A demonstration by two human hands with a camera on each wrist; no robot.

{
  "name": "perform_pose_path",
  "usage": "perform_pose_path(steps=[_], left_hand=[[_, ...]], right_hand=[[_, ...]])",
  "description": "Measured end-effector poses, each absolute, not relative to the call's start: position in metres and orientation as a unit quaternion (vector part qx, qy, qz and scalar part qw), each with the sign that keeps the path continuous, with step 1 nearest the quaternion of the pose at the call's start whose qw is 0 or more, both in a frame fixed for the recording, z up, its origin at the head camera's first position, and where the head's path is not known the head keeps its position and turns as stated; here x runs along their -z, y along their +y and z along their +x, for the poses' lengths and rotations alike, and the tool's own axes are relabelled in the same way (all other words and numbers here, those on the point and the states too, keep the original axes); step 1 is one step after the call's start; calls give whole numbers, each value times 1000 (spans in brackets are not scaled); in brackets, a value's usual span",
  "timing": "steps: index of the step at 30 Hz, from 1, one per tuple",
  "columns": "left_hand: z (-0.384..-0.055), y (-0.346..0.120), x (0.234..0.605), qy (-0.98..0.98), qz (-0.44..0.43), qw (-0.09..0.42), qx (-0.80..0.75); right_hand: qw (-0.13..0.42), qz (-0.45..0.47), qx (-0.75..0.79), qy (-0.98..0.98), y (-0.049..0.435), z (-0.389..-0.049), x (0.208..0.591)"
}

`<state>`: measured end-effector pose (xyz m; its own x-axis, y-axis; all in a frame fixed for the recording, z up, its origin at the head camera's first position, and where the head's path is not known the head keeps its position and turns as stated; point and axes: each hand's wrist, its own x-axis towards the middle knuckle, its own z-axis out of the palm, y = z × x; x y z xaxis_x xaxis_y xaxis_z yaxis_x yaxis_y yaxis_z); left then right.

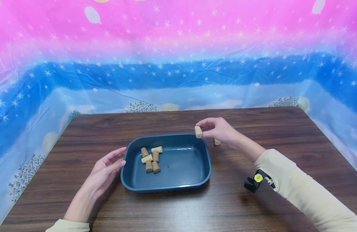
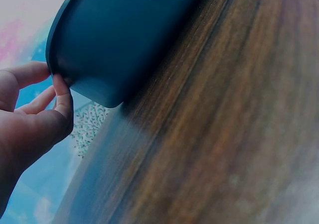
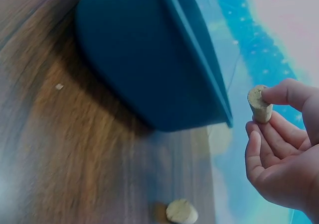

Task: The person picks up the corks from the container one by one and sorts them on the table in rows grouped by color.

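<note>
My right hand (image 1: 217,129) pinches a pale wine cork (image 1: 198,131) between thumb and fingers, just above the right back corner of a dark blue plastic bin (image 1: 184,187). In the right wrist view the held cork (image 3: 260,104) shows its round end, with the thumb against it. Inside the bin, several corks (image 1: 155,156) lie in a loose group toward the left. Another cork (image 1: 217,142) rests on the table right of the bin, partly hidden by my right hand. My left hand (image 1: 104,169) touches the bin's left rim with its fingertips and thumb.
The bin stands on a dark wood-grain table (image 1: 239,212). A printed pink and blue cloth (image 1: 178,71) hangs behind and along both sides. A black strap with a yellow button (image 1: 258,178) is around the right wrist. A small pale crumb (image 3: 59,86) lies on the wood.
</note>
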<state>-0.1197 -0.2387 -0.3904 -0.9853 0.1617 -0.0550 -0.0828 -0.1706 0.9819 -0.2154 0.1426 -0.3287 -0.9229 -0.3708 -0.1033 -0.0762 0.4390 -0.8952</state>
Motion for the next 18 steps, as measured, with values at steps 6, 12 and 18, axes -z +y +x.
perform_pose_path(steps=[6,12,18], left_hand=[[-119,-239,391,639,31,77,-764],[-119,-239,390,641,25,79,-763],[-119,-238,388,642,20,80,-762]], right_hand=[[143,-126,516,835,154,-216,336],[137,-127,509,840,169,-219,339],[130,-123,519,836,184,-223,348]])
